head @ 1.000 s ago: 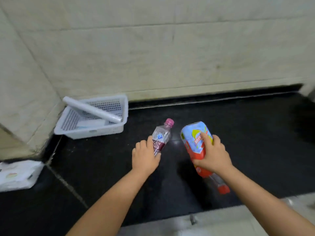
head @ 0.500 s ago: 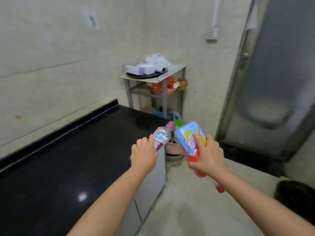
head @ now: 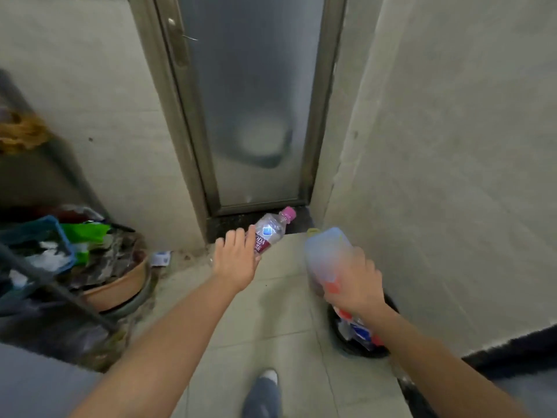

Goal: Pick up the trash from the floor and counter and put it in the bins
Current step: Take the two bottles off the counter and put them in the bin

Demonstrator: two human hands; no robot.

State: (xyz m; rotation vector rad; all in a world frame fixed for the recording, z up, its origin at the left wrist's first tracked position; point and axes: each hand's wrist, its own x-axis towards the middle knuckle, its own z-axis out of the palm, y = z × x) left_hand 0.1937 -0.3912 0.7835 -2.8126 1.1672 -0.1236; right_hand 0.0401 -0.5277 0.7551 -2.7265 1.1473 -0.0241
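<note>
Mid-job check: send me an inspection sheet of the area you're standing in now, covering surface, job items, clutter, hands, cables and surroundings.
Surface: pale tiled floor, grimy along the wall at left.
Job's things: clear bottle with pink cap; larger blue and red bottle, blurred; dark bin by the right wall, already holding trash.
Clutter: brown basin piled with scraps, blue crate, a small wrapper on the floor.
Grippers: left hand grips the clear bottle; right hand grips the larger bottle above the bin.
Cables: nothing seen.
Surroundings: frosted glass door ahead, plain walls both sides.
</note>
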